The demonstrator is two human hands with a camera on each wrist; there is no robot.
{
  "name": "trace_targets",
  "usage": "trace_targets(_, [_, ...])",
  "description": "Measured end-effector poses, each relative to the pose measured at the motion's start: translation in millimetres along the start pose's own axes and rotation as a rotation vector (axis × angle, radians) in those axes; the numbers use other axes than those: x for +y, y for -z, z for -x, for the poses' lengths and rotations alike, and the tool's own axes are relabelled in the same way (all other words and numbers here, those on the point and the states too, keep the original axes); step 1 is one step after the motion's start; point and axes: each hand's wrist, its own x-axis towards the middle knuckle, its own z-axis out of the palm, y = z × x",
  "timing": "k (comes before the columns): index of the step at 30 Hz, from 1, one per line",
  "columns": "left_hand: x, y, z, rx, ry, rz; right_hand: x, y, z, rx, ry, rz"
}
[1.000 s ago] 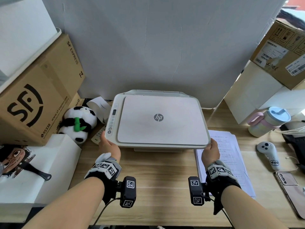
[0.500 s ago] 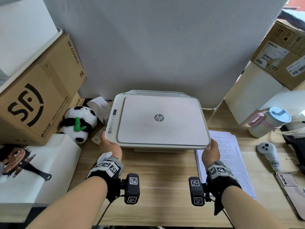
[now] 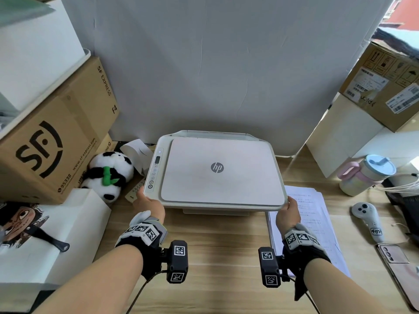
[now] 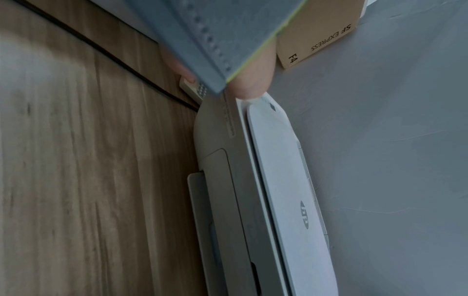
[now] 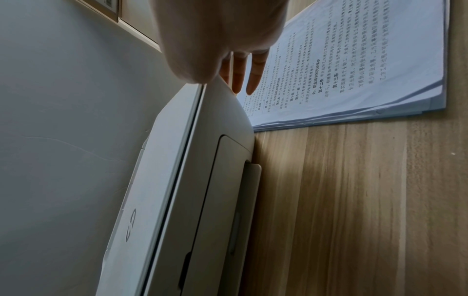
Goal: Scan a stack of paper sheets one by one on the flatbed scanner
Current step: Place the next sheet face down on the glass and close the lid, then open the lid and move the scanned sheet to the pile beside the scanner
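White flatbed scanner (image 3: 217, 175) on wooden tabletop (image 3: 217, 257), lid down, left hand (image 3: 148, 203) holding its front-left corner, right hand (image 3: 288, 213) at front-right corner, fingers straight, paper stack (image 3: 317, 225) just right.

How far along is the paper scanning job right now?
Nothing looks scanned yet: only one stack of paper sheets shows, lying on the desk right of the scanner, whose lid is down. In hand: the left hand and right hand are at the scanner's front corners, the right fingers straight. Left: lifting the lid and scanning every sheet.
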Motion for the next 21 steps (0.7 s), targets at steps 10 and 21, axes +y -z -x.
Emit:
trace_targets(10, [34.3, 22.4, -16.4, 0.002, -0.212, -0.240, -1.3, 1.8, -2.0, -0.032, -0.021, -0.027])
trace_targets(21, [64.9, 3.4, -34.2, -0.398, -0.115, -0.378, -0.1, 5.7, -5.1, -0.057, -0.085, -0.048])
